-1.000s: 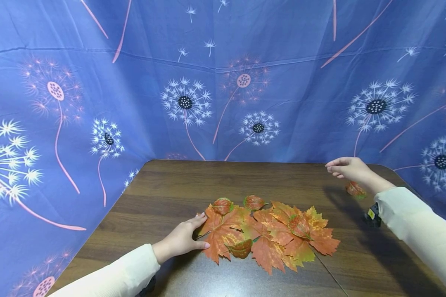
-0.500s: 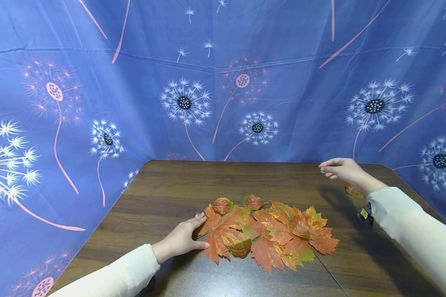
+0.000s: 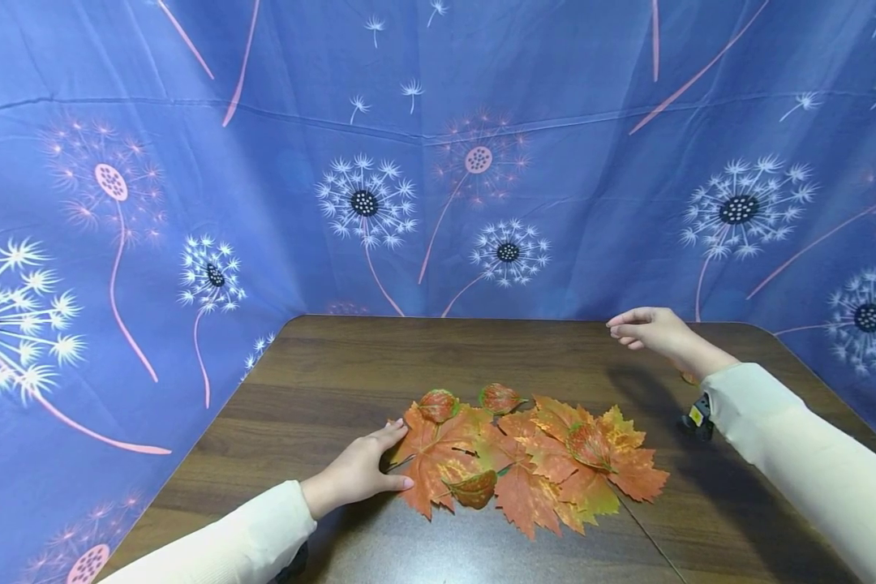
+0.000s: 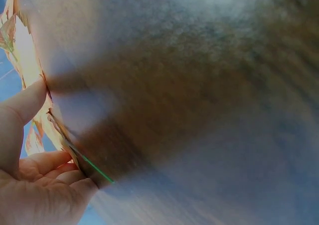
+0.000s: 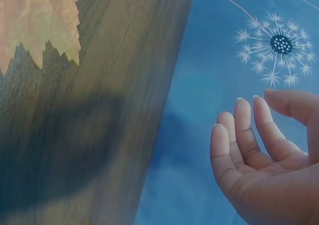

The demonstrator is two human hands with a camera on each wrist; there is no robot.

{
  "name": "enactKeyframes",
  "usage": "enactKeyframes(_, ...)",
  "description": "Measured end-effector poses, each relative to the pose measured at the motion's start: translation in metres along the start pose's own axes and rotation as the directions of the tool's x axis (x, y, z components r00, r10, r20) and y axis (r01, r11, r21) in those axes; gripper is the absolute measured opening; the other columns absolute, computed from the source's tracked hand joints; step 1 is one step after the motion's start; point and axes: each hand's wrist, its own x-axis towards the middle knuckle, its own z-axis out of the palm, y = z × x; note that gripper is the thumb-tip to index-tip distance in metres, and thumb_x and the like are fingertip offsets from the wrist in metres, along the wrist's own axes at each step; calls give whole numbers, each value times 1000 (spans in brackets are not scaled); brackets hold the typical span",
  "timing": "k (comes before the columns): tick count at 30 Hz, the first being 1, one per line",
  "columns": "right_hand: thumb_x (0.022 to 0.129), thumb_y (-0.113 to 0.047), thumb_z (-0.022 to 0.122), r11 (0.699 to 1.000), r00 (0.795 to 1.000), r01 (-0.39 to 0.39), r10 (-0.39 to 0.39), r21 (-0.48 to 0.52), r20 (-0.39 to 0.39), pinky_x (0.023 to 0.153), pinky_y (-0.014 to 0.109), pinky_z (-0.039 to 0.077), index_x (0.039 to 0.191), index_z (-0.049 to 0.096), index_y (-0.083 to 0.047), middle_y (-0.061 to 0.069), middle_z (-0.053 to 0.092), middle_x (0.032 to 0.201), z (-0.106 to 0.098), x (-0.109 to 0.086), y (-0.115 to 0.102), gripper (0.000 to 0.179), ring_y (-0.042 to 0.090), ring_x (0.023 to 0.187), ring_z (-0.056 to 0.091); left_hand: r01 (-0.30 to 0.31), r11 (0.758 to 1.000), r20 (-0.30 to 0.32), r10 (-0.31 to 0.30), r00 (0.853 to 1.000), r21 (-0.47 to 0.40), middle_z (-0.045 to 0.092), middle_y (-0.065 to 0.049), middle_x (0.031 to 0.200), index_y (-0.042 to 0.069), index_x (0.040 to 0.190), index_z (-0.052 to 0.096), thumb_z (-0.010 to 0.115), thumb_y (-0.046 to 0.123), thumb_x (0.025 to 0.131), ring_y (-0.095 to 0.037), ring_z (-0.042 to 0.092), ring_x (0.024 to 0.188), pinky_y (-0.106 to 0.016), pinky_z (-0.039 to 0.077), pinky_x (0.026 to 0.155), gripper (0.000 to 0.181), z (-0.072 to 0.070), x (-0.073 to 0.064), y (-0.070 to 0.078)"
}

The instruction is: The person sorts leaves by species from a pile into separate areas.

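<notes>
Orange and yellow maple leaves [image 3: 529, 491] lie spread in an overlapping band on the table. Several smaller red leaves with green edges lie on and beside them, including one small leaf [image 3: 437, 405] at the back left. My left hand [image 3: 358, 470] touches the left edge of the band, thumb and fingers spread apart. In the left wrist view its fingertips meet the leaf edge, close to a thin green stem [image 4: 94, 166]. My right hand [image 3: 653, 328] hovers over the table's back right, fingers loosely bent. Its palm holds nothing in the right wrist view.
A thin dark stem [image 3: 650, 527] runs from the leaves toward the front edge. Another small leaf [image 3: 689, 378] lies at the right, mostly hidden behind my right wrist. The brown wooden table [image 3: 321, 357] meets a blue dandelion-print cloth [image 3: 591, 203] at the back.
My right hand has moved steadily left above the table, and its forearm now covers more of the small leaf at the right. My left hand and the leaf band stay in place.
</notes>
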Motion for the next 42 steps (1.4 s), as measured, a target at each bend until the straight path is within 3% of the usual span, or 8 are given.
enactKeyframes(11, 100, -22, 54, 995, 999, 43, -43, 88, 2, 74, 19, 54, 132, 49, 13, -14, 66, 92, 8, 2, -3, 47, -2, 81, 61, 9, 1000, 4, -9, 1000, -2, 38, -23, 151, -5, 142, 43, 80, 32, 79, -42, 36, 139, -57, 32, 110, 82, 2, 0, 0)
enactKeyframes(42, 100, -27, 54, 998, 997, 29, -33, 58, 74, 81, 25, 55, 130, 53, 4, 5, 66, 118, 31, 6, -14, 43, 7, 93, 62, 30, 999, 11, -30, 999, -13, 37, -21, 152, -3, 144, 42, 79, 34, 80, -39, 35, 140, -56, 31, 111, 83, 1, 0, -2)
